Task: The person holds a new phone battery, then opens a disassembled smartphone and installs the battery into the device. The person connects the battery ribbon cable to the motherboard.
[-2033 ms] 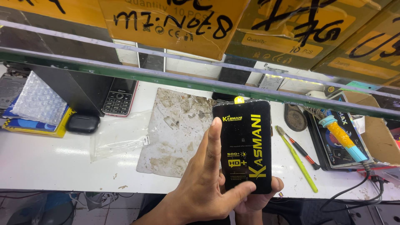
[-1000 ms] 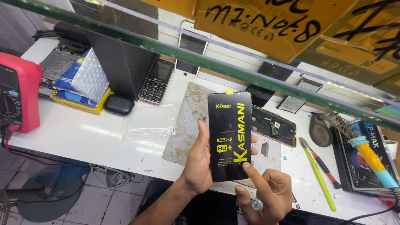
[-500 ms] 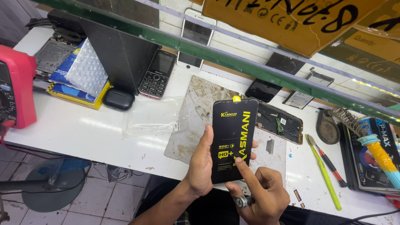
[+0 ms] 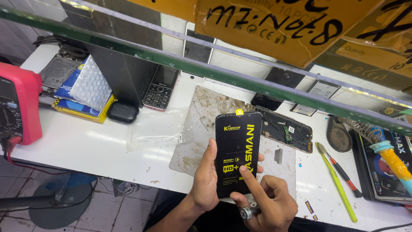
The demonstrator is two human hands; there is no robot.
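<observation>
While the head camera looks down over the white workbench (image 4: 86, 141), the left hand (image 4: 206, 182) is clamped around a flat black rectangular screen panel with yellow printing (image 4: 237, 154), thumb along its left edge and fingertips curling round the right edge. The panel stands with its long axis running away from the person, its top end above the stained grey work mat (image 4: 206, 120) and its lower end down in the palm. Just right of and below the left hand, the right hand (image 4: 266, 204) is loosely curled, its forefinger stretched out and touching the lower part of the panel's face; it holds nothing that can be made out, and a metal ring shows on one finger. Of the two, the left hand carries the panel and the right only touches it. Beyond the right hand, an opened black phone with bare circuitry (image 4: 285, 129) lies on the mat. Further right lie a green-handled tool (image 4: 337, 182) and a red-handled one (image 4: 343, 174). Well to the left of the left hand sit a clear plastic sleeve (image 4: 156, 129), a small black pebble-shaped case (image 4: 122, 112) and a black keypad phone (image 4: 159, 88).
</observation>
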